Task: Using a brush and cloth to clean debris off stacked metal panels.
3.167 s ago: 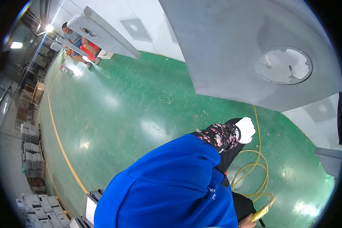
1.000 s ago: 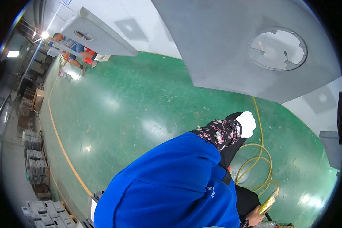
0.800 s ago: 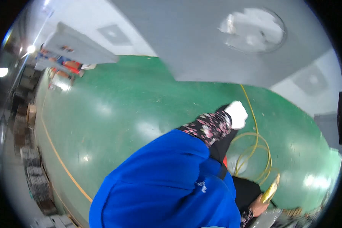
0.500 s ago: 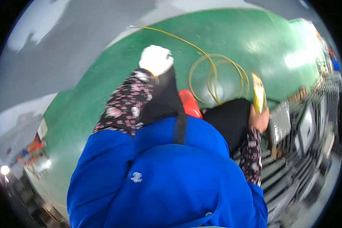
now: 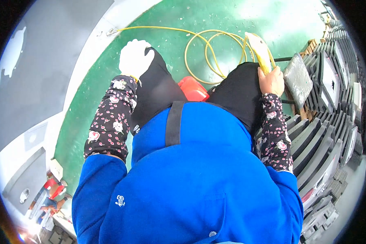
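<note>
My left hand [image 5: 133,59], in a white glove, rests by my left knee [image 5: 155,65] with its fingers apart and nothing visible in it. My bare right hand [image 5: 271,81], beside my right knee, is wrapped round the lower end of a long yellow-and-white object [image 5: 258,49]. Its far end points up and away from me; its exact kind cannot be made out. A yellow hose [image 5: 186,56] lies in loops on the green floor and passes close to that object. Whether the two are joined is unclear.
Something red and plastic [image 5: 194,89] shows between my legs. At my right stand a plastic-wrapped flat piece [image 5: 298,80] and rows of grey panels [image 5: 313,142]. A grey wall [image 5: 49,61] curves along the left. Another person [image 5: 52,201] is at the lower left.
The view has shifted and sharpened. My left hand has come down beside the knee, its fingers now spread. The yellow-and-white object stays in my right hand, tilted more to the left.
</note>
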The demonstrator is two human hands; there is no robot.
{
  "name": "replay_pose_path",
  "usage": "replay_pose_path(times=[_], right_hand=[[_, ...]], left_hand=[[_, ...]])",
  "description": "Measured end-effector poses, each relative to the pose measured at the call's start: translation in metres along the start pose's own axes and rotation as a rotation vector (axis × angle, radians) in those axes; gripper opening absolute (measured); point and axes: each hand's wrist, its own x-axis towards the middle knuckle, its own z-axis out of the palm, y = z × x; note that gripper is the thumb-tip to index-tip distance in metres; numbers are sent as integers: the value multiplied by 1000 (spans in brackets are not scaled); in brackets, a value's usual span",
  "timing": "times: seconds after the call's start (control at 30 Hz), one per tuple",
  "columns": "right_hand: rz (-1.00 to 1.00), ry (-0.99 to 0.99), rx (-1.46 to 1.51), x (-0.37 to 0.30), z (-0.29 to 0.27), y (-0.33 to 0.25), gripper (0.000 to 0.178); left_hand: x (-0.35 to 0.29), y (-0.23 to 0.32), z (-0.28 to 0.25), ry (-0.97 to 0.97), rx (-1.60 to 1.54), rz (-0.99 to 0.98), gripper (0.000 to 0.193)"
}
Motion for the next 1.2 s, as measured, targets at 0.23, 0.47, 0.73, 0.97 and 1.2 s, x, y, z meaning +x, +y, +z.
replay_pose_path(times=[0.23,0.47,0.73,0.97,1.2], right_hand=[[17,-174,51,-8,2,-11,56],[-48,-213,88,-17,1,-20,53],[-47,-254,105,-23,9,-18,53],[17,-335,82,-23,0,-24,53],[-113,-291,155,-24,3,-36,55]], left_hand=[[0,13,-11,111,-47,73,21],[5,15,-9,-26,-27,-8,24],[1,25,-23,46,-123,72,20],[-7,45,-41,-382,76,50,25],[-33,96,19,-1315,-28,-10,75]])
